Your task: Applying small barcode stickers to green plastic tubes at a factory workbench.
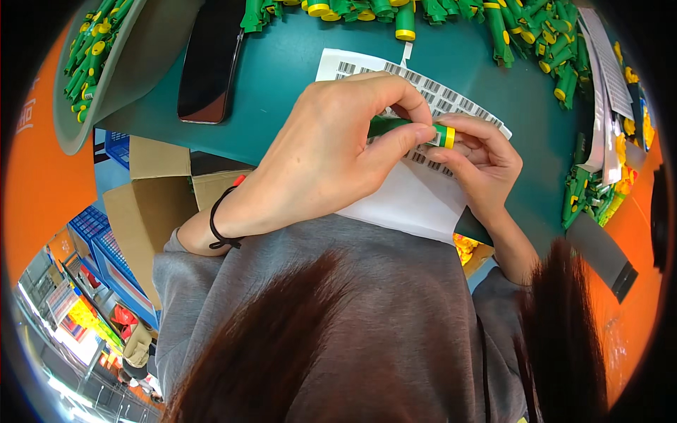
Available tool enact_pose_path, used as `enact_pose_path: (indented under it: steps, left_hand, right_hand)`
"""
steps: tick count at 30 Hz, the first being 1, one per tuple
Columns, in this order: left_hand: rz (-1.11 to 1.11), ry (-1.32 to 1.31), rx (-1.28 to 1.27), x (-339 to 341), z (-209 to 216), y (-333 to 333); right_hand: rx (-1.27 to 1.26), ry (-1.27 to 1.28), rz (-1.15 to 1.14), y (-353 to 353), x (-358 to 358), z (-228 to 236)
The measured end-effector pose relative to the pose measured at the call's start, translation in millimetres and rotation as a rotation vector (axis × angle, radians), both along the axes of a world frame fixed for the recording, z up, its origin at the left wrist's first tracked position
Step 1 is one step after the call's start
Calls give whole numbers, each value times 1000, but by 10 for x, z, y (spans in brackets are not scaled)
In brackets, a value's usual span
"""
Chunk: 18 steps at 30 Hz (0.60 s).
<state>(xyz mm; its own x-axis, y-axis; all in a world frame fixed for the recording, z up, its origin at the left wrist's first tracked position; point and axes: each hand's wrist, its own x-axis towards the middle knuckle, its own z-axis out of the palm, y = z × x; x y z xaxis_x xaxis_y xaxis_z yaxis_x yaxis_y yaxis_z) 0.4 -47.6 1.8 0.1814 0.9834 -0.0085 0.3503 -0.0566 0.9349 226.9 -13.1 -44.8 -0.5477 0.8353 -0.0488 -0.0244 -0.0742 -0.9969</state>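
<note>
My left hand [338, 141] is closed on a small green tube with a yellow end cap [449, 137], its thumb lying along the tube's side. A small white label with dark print shows beside the cap. From the other side, my right hand [488, 158] holds the capped end between thumb and bent fingers. Beneath both hands lies a white sheet of barcode stickers [451, 95], partly covered by them. Its lower part is blank and reaches toward my body.
Heaps of green tubes with yellow caps [405, 21] line the table's far edge and right side. More fill a grey bin [99, 84] at the far left. A black phone [209, 67] lies on the green table [275, 70]. An open cardboard box [159, 190] stands below left.
</note>
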Motion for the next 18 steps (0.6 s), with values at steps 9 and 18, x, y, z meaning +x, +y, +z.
enact_pose_path:
  steps: [9, 18]
  left_hand:
    - [15, 12, -22, 39, -7, -6]
    - [52, 14, -10, 104, -44, -20]
  right_hand:
    - [87, -22, -7, -9, 5, -25]
    - [40, -25, 11, -1, 30, 8]
